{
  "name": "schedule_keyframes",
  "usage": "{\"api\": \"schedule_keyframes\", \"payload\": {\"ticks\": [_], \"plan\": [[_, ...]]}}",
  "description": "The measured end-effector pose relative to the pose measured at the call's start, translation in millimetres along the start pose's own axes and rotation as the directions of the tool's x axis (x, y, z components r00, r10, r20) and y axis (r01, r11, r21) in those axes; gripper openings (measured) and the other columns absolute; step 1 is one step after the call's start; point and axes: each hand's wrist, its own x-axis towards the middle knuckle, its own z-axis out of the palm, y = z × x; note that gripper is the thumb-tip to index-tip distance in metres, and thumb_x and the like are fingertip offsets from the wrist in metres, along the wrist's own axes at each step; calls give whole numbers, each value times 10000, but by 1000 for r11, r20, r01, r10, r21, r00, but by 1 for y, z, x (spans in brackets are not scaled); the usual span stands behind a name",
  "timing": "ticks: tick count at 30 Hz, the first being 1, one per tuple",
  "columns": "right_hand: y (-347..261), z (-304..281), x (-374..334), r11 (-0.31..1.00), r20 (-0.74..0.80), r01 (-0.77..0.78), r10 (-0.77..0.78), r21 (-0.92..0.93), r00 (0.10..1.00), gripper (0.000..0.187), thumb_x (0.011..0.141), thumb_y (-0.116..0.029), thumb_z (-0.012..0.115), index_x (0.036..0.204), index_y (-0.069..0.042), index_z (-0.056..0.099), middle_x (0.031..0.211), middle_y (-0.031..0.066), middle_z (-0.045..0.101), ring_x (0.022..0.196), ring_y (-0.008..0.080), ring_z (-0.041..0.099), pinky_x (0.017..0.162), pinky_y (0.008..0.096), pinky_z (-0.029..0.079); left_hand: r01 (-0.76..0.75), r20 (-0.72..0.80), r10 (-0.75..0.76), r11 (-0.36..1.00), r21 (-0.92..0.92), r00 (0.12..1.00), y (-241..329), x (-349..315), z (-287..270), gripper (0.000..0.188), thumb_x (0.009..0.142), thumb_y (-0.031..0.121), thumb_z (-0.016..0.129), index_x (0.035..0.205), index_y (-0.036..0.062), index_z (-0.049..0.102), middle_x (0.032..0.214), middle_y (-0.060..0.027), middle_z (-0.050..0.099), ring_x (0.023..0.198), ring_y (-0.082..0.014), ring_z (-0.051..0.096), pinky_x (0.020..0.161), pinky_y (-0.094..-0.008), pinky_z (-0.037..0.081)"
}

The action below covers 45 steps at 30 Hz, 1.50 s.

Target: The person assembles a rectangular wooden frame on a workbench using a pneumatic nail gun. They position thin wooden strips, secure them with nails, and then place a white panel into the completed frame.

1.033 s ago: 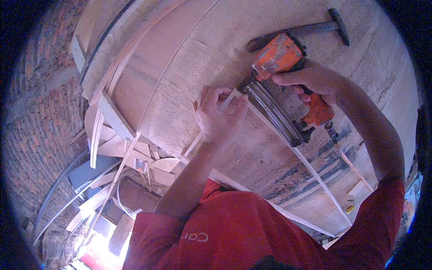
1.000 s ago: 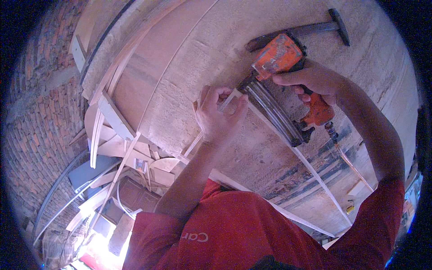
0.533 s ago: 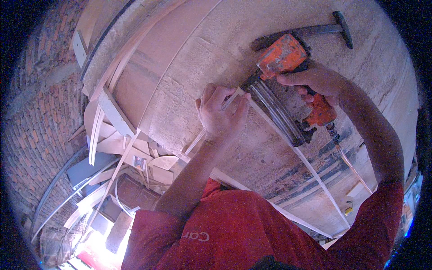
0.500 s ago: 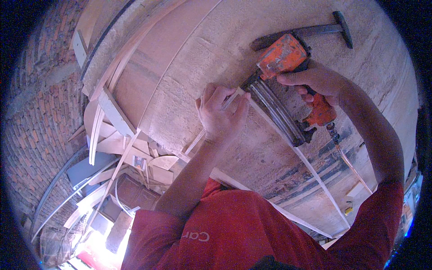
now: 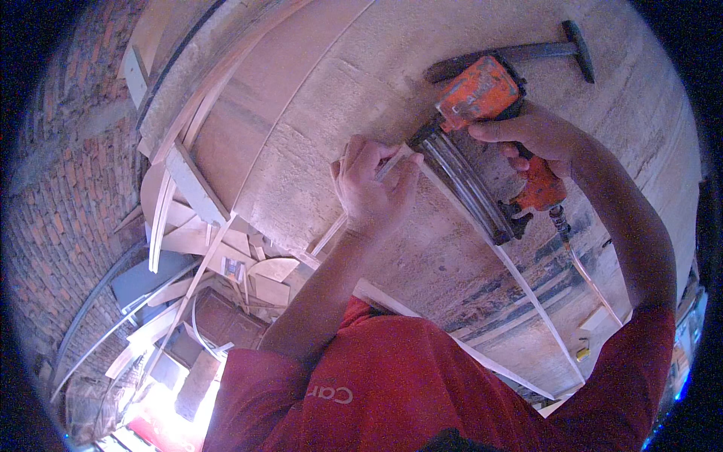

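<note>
My right hand [image 5: 544, 134] is wrapped around the handle of an orange air nail gun [image 5: 482, 92]. The gun's long metal magazine [image 5: 468, 188] slants down to the right, and its nose is beside the fingertips of my left hand. An air hose [image 5: 578, 260] joins the bottom of the handle. My left hand [image 5: 374, 188] pinches a thin wooden strip [image 5: 392, 163] between thumb and fingers near the gun's nose. A second pale strip [image 5: 520, 279] runs along the board from under the magazine toward the lower right. Where the nose meets the wood is hard to see.
A hammer [image 5: 520, 53] lies on the large worn board [image 5: 316, 135] beyond the nail gun. Curved wooden pieces [image 5: 197, 181] edge the board at left. Wood offcuts [image 5: 241, 264] are piled lower left, by a brick wall [image 5: 68, 158]. A small yellow object [image 5: 583, 353] lies at lower right.
</note>
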Motion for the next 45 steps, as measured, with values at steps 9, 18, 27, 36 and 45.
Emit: {"api": "schedule_keyframes", "payload": {"ticks": [9,18,27,36,45], "plan": [[6,-7,1,999,24,35,-35,-1,999,391,875,-436,825,1042,-118,672,628,-62,495,477,76,467,436,258,376,-7,27,5,998,65,1000,8,1,-5,298,818,332,817,957,136,642,951,-41,592,927,-280,605,843,-465,405],[-2,-7,0,998,53,62,-61,-21,997,395,877,-453,822,995,-113,660,615,-64,481,467,80,467,442,259,372,8,9,-8,998,67,1000,8,2,-4,318,806,335,833,949,133,633,969,-56,589,953,-286,600,868,-463,402],[3,-10,5,996,67,82,-80,-29,995,404,877,-454,821,1028,-109,677,618,-69,475,472,77,469,442,258,382,-38,-54,35,998,-46,998,0,1,1,296,779,294,862,892,133,641,960,-52,586,937,-296,611,845,-468,424],[1,-10,5,998,60,50,-49,-25,997,380,884,-436,820,1055,-128,678,629,-73,469,468,66,448,428,250,384,-41,-64,38,998,-39,997,-3,1,2,305,757,279,877,889,132,645,950,-46,587,934,-288,615,842,-462,427],[1,-8,3,1000,53,26,-26,4,998,384,895,-415,814,1136,-152,674,625,-75,475,460,63,454,425,249,381,-28,-49,28,999,-14,998,1,1,-1,306,766,275,871,920,132,649,967,-44,589,930,-278,611,857,-458,424]]}}
